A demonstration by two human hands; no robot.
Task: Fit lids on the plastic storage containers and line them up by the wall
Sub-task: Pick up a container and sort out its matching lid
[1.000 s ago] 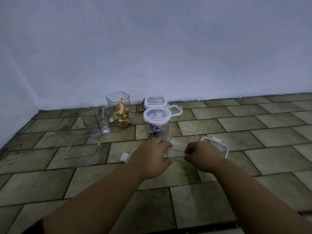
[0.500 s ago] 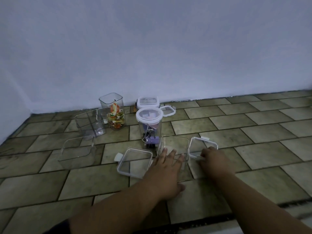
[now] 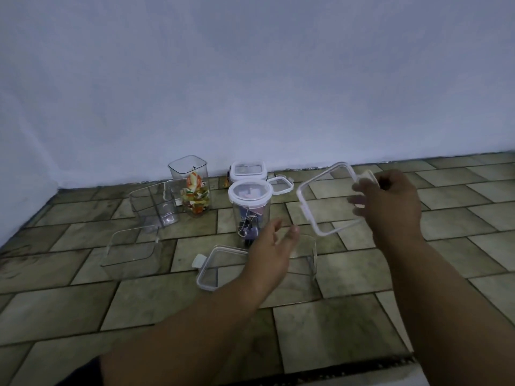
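Clear glossy plastic lid [image 3: 328, 199] with white rim; matt, mottled stone floor tiles [image 3: 334, 338].

This looks like a room in a home, seen at floor level. The floor [image 3: 348, 344] is laid with rectangular stone-look tiles in greenish beige, staggered like brickwork with dark joints. A plain, bare, pale painted wall [image 3: 250, 79] rises from the floor's far edge, and a second wall meets it at the far left corner. Household plastic storage containers [image 3: 131, 253] and their lids [image 3: 217, 267] stand directly on the tiles near the far edge. The light is dim.
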